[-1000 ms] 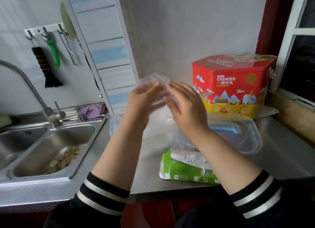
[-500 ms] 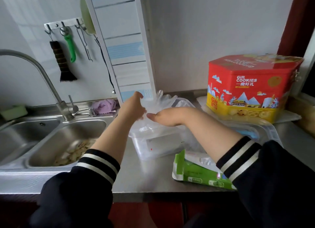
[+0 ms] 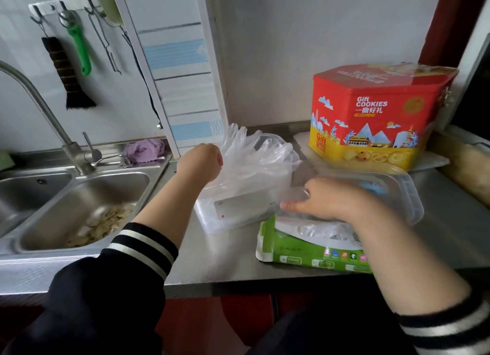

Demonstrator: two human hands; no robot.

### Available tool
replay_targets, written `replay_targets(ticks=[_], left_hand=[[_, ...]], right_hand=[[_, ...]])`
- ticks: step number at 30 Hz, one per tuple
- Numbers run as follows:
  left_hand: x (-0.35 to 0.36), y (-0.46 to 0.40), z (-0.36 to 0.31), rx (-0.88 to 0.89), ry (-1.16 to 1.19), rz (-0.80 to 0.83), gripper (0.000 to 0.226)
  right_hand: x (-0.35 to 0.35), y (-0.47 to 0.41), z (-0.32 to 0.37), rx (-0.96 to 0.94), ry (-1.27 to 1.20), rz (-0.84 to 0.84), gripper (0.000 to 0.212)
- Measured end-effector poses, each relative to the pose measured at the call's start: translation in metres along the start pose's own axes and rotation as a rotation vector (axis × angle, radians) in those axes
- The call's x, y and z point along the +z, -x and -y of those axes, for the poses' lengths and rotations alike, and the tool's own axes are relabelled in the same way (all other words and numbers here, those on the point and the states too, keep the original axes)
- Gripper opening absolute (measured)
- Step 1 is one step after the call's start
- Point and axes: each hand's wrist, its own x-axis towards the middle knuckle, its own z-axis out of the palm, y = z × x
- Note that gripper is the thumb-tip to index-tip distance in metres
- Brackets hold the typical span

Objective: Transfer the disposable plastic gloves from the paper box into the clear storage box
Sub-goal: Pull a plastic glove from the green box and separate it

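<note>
A double steel sink (image 3: 79, 195) occupies the desk's left end. The left hand (image 3: 198, 165) grips a bunch of disposable plastic gloves (image 3: 254, 158) heaped in the clear storage box (image 3: 238, 211) at mid-desk. The right hand (image 3: 326, 200), fingers curled, pinches gloves at the opening of the green paper box (image 3: 305, 251) on the front edge. A red cookie tin (image 3: 376, 115) stands at the rear right.

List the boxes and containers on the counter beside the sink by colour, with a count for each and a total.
Clear: 1, the storage box holding a bunch of plastic gloves
Green and white: 1, the paper glove box
Red and yellow: 1, the cookie tin
Total: 3
The clear lid lying beside the storage box is not counted separately.
</note>
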Motion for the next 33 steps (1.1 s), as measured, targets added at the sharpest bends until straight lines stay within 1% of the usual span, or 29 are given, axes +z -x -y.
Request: replay_targets(ticks=[1, 2, 3, 5, 6, 7, 9, 10, 12, 15, 16, 17, 18, 19, 20, 21, 23, 26, 28, 29, 30, 32, 33], left_hand=[[0.0, 0.001, -0.001, -0.009, -0.011, -0.003, 0.012], [0.0, 0.002, -0.002, -0.013, -0.018, -0.001, 0.008], [-0.001, 0.003, -0.003, -0.016, -0.027, 0.006, 0.014], [-0.003, 0.003, -0.002, -0.005, -0.06, 0.033, 0.035], [-0.004, 0.003, -0.001, 0.008, -0.084, 0.039, 0.044], [-0.006, 0.003, -0.002, 0.02, -0.107, 0.045, 0.051], [-0.01, 0.004, -0.002, 0.035, -0.151, 0.044, 0.059], [-0.012, 0.005, -0.003, 0.039, -0.171, 0.027, 0.06], [-0.017, 0.01, -0.007, 0.051, -0.21, -0.041, 0.057], [-0.023, 0.018, -0.015, 0.077, -0.189, -0.216, 0.044], [-0.024, 0.02, -0.018, 0.09, -0.165, -0.288, 0.039], [-0.026, 0.022, -0.019, 0.105, -0.14, -0.352, 0.035], [-0.027, 0.024, -0.021, 0.119, -0.118, -0.399, 0.032], [-0.029, 0.026, -0.022, 0.132, -0.095, -0.429, 0.03], [-0.03, 0.027, -0.023, 0.14, -0.076, -0.44, 0.029], [-0.031, 0.029, -0.023, 0.149, -0.063, -0.444, 0.028], [-0.032, 0.031, -0.023, 0.18, -0.027, -0.472, 0.026], [-0.036, 0.037, -0.024, 0.232, 0.088, -0.575, 0.026], [-0.042, 0.045, -0.029, 0.278, 0.204, -0.614, 0.028], [-0.047, 0.049, -0.035, 0.299, 0.287, -0.587, 0.031], [-0.052, 0.055, -0.041, 0.323, 0.384, -0.525, 0.035], [-0.064, 0.066, -0.057, 0.426, 0.57, -0.356, 0.045], [-0.069, 0.072, -0.066, 0.5, 0.619, -0.275, 0.051]], right_hand=[[0.013, -0.005, -0.002, 0.007, -0.067, 0.0, 0.071], [0.025, -0.012, -0.004, 0.009, -0.146, -0.024, 0.069], [0.034, -0.018, -0.007, 0.002, -0.226, -0.077, 0.059], [0.041, -0.024, -0.014, -0.022, -0.364, -0.191, 0.026], [0.037, -0.024, -0.017, -0.042, -0.434, -0.231, 0.016], [0.03, -0.022, -0.021, -0.062, -0.512, -0.27, 0.014], [0.013, -0.016, -0.029, -0.088, -0.616, -0.317, 0.019], [0.006, -0.014, -0.031, -0.099, -0.611, -0.306, 0.024], [0.001, -0.01, -0.033, -0.116, -0.547, -0.176, 0.033], [0.012, -0.007, -0.025, -0.137, -0.279, 0.122, 0.066], [0.018, -0.009, -0.021, -0.156, -0.222, 0.158, 0.065], [0.025, -0.013, -0.019, -0.17, -0.219, 0.15, 0.053], [0.029, -0.017, -0.018, -0.173, -0.263, 0.109, 0.033], [0.033, -0.02, -0.019, -0.159, -0.291, 0.061, 0.014], [0.034, -0.022, -0.02, -0.145, -0.287, 0.027, 0.003], [0.034, -0.023, -0.021, -0.13, -0.266, 0.008, 0.003], [0.03, -0.021, -0.025, -0.118, -0.286, -0.044, 0.014], [0.009, -0.007, -0.034, -0.121, -0.45, -0.198, 0.026], [-0.01, 0.005, -0.04, -0.155, -0.537, -0.287, 0.04], [-0.02, 0.012, -0.041, -0.181, -0.568, -0.322, 0.048], [-0.028, 0.019, -0.041, -0.212, -0.593, -0.353, 0.052], [-0.042, 0.028, -0.042, -0.252, -0.65, -0.425, 0.05], [-0.047, 0.031, -0.041, -0.273, -0.677, -0.461, 0.05]])
